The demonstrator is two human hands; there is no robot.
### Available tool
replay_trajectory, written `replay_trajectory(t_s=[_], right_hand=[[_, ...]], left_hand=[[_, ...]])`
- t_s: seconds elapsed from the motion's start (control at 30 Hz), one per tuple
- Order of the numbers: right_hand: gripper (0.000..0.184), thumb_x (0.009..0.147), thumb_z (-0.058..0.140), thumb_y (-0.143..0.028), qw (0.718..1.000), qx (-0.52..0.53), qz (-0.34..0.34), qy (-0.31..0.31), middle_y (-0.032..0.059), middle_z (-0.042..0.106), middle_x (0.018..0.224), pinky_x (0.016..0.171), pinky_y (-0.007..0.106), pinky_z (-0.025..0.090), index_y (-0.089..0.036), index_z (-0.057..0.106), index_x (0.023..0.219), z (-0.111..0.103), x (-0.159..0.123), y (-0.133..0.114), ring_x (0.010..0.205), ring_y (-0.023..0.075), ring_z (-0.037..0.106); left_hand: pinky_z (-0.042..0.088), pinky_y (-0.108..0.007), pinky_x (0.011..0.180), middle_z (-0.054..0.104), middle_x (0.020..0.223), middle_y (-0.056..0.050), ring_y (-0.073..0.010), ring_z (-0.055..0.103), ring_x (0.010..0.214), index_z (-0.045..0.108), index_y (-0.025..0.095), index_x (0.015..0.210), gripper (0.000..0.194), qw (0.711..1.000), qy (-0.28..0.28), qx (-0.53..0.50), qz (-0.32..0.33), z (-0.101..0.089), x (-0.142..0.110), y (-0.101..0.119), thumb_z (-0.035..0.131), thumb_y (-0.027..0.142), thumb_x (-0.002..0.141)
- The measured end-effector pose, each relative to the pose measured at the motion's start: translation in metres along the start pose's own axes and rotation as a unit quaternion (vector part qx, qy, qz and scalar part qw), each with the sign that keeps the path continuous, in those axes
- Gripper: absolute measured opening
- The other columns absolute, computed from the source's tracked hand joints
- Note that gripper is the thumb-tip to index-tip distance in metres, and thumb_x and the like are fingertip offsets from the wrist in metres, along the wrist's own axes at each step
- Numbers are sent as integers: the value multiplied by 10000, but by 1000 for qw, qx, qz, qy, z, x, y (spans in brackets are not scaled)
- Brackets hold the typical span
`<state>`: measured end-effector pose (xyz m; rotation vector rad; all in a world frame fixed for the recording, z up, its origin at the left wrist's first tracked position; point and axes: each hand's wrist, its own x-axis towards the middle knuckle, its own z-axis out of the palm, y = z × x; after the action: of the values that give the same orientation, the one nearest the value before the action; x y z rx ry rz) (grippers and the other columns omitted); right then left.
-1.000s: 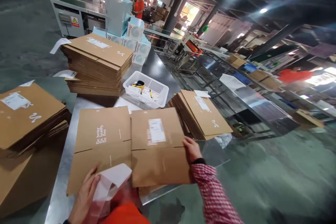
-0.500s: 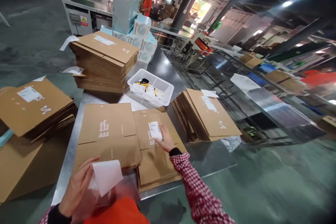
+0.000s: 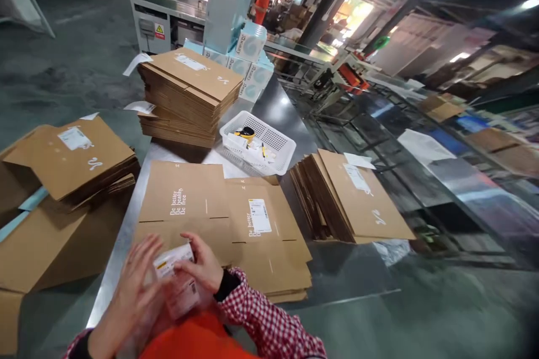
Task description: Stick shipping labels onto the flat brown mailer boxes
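Low in front of me, over my lap, is a strip of white printed shipping labels (image 3: 182,293). My right hand (image 3: 204,262) pinches its upper right part between thumb and fingers. At the strip's left edge, my left hand (image 3: 132,291) has its fingers stretched out and apart, slightly blurred. Both hands are above the near edge of a flat cardboard box (image 3: 185,196) with white print. Beside it on the right, another flat box stack (image 3: 269,269) bears a shipping label (image 3: 260,216) lying flat over part of its print.
A white perforated basket (image 3: 269,133) with tape and small tools stands on the metal table (image 3: 295,118). Labelled carton stacks flank it at back left (image 3: 189,90), far left (image 3: 84,151) and right (image 3: 362,196). Light-blue boxes (image 3: 250,76) and a person in orange (image 3: 261,3) are beyond.
My right hand has left the label on the right-hand box and moved left and down to the label strip. The printed faces of the strip now show. The view has shifted slightly.
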<state>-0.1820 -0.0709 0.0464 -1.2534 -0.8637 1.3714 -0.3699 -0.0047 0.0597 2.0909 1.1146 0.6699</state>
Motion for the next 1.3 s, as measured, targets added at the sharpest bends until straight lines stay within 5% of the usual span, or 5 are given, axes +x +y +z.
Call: replay_trajectory(t_s=[0.2,0.63,0.8,0.97,1.3], right_hand=[[362,662,745,-469,991,-128,-28,30,-24,514,721,613,249,398,-207,684,905,2,-2,-23,662,117,469],[143,797,615,-325,973,-207,-57,81,-17,605,683,646,244,450,-205,667,740,-10,31,-15,660,124,554],[208,873,442,-313,945,-242,-74,208,1,606,745,641,253,455,-165,587,865,-66,113,-38,671,125,549],[329,781,599,-241,925,-367,-30,99,16,656,924,740,275,496,-170,520,1092,-91,183,-40,796,141,609],[864,690,740,-374,804,-582,12,119,225,319,1460,962,519,371,-159,312,1408,-78,180,-28,1217,375,443]], left_hand=[[574,-352,707,698,973,-73,-250,684,846,559,199,1055,561,963,-6,-167,-212,24,-11,13,649,592,665],[548,-263,621,748,853,-51,-212,702,732,631,196,1042,515,977,0,-16,-212,30,3,-6,462,611,788],[568,-288,626,754,969,-31,-233,718,793,702,263,969,393,991,-67,80,-80,32,-21,-58,398,489,863],[563,-397,834,719,1016,-60,-258,668,979,712,263,888,319,993,-47,108,8,45,-28,-74,456,453,870],[465,-482,1006,600,1285,-110,-296,512,1241,729,224,935,339,998,-35,39,-47,60,-15,-72,424,363,888]])
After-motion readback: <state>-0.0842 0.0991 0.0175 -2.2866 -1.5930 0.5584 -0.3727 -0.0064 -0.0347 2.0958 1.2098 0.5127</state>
